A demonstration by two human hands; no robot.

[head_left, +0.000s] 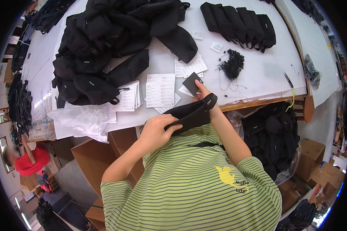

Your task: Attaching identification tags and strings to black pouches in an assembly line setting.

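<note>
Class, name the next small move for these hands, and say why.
Probably bring the card to the pouch's mouth: the right hand holds the card outside it, while the left hand grips the pouch, its mouth open.

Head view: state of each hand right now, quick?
Left hand: closed, gripping the edge of a black pouch.
Right hand: closed, holding a small dark card between thumb and fingers.

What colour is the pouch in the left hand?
The pouch is black; the head view shows it best.
</note>
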